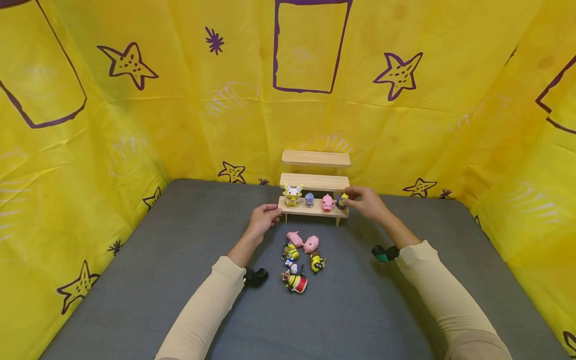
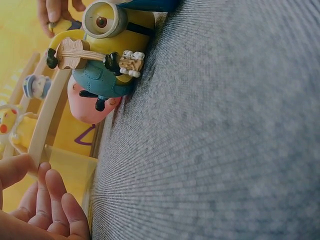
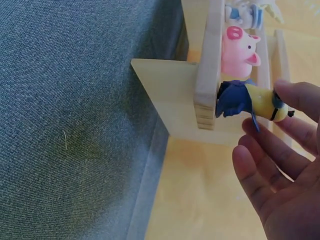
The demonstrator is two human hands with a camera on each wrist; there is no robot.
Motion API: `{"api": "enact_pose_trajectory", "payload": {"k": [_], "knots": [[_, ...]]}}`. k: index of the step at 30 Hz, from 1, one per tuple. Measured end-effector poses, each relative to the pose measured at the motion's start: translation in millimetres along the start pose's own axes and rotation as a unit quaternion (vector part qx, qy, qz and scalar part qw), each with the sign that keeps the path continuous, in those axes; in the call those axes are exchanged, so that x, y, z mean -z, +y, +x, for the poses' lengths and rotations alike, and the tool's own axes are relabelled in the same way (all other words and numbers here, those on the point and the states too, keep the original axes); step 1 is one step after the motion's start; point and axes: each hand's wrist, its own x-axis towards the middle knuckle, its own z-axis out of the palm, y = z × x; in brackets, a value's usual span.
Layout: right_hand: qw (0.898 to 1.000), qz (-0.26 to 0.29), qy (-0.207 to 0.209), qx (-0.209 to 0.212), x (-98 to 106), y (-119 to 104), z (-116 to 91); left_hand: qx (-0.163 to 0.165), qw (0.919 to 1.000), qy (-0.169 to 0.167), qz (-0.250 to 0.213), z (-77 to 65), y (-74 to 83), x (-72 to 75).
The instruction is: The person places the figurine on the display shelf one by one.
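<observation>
A three-step wooden display stand (image 1: 313, 179) stands at the back of the table. My left hand (image 1: 263, 220) pinches the left end of its lowest step between thumb and fingers. At that step's right end my right hand (image 1: 366, 202) holds a yellow minion figure in dark blue clothing (image 3: 248, 100) by its head, its base on or just over the wood. Beside it on the same step stand a pink pig figure (image 1: 327, 203), a small blue-grey figure (image 1: 309, 200) and a yellow-and-white horned figure (image 1: 292, 195).
In front of the stand lie several loose figures: two pink pigs (image 1: 311, 244), a minion with a guitar (image 2: 102, 60), another yellow minion (image 1: 317, 262), a blue-and-white figure (image 1: 292, 267) and one in a red robe (image 1: 297, 283). Yellow cloth (image 1: 180, 125) surrounds the grey table (image 1: 369, 320).
</observation>
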Motion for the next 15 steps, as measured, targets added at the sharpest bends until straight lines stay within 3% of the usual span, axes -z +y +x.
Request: {"api": "enact_pose_trajectory", "payload": {"k": [15], "knots": [[1.0,-0.015,-0.004,0.001,6.9,-1.8,-8.7,0.01,0.9999,-0.002,0.003,-2.2,2.9,1.1]]}}
